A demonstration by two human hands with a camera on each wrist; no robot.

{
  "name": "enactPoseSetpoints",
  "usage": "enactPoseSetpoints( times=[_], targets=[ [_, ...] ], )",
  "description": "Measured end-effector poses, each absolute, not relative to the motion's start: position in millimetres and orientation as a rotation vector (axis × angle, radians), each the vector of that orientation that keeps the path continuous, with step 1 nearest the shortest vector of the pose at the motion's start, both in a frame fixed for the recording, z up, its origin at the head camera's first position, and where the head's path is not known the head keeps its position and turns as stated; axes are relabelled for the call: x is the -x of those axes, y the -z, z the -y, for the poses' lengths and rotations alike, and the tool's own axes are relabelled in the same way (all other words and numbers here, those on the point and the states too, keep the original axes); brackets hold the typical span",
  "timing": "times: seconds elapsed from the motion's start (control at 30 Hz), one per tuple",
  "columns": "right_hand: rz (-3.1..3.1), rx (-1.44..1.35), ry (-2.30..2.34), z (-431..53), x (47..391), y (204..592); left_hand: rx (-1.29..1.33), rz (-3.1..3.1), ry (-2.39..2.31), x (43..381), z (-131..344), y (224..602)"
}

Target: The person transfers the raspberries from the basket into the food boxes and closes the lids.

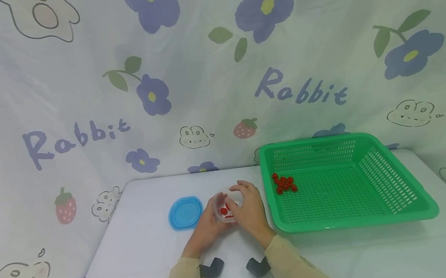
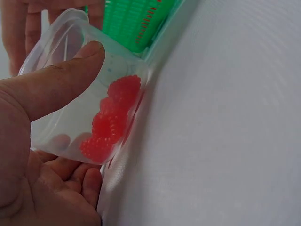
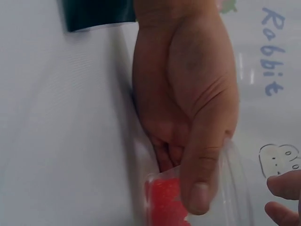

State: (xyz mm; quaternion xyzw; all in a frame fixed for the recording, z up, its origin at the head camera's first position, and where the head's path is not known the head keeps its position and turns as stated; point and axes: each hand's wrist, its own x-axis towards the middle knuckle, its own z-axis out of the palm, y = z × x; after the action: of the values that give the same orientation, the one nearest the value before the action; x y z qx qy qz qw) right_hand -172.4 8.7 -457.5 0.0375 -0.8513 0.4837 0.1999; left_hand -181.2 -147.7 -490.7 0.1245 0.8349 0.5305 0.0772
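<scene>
Grips the clear cup (image 2: 75, 123) of raspberries (image 2: 111, 121) down at the bench (image 1: 139, 274), between left hand (image 1: 208, 230) and right hand (image 1: 253, 210), fingers curled round its sides; has the blue lid (image 1: 186, 213) leftward, nearer the left hand.

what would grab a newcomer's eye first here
Probably the big green basket on the person's right, with a small cluster of red berries near its left side. Then the clear container gripped in the left hand, more red berries inside, and the blue lid lying to its left.
</scene>
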Motion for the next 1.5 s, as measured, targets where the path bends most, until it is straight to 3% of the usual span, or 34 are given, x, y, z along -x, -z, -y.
enactPoseSetpoints(
  times=[0.7, 1.5],
  targets=[
    [2.311, -0.331, -1.505, -29, 156, 394, -0.337, -2.515, -1.561, 181, 147, 491],
    [2.427, -0.248, -1.516, -120, 179, 360, -0.335, -2.477, -1.577, 181, 146, 491]
  ],
)
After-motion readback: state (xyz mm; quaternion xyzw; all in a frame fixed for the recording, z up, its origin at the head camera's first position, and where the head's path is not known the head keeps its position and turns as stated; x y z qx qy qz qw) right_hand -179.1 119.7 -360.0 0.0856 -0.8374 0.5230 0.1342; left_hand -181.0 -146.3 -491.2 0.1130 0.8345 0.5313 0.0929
